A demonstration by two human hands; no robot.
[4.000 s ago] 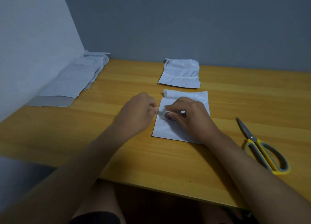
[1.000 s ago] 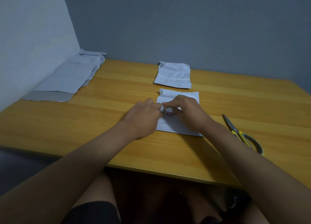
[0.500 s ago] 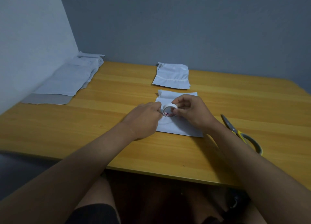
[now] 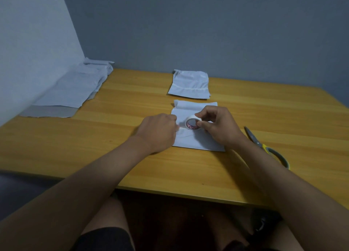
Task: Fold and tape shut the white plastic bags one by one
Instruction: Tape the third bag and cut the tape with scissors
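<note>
You are at the taping step: the white bag (image 4: 196, 137) lies flat in the middle of the frame with its top rolled over, and your right hand (image 4: 219, 128) pinches the tape roll (image 4: 192, 122) upright just above it. Your left hand (image 4: 158, 131) is curled at the bag's left edge, its fingertips at the roll; it looks to be picking at the tape's free end, though you cannot see whether it holds anything. Next you probably need to draw a strip across the fold, then reach for the scissors (image 4: 268, 147) at right of centre. A finished bag (image 4: 189, 85) sits higher up, and a stack of bags (image 4: 73, 88) rests at upper left against the pale wall. The wooden table (image 4: 94, 137) meets a grey wall behind
</note>
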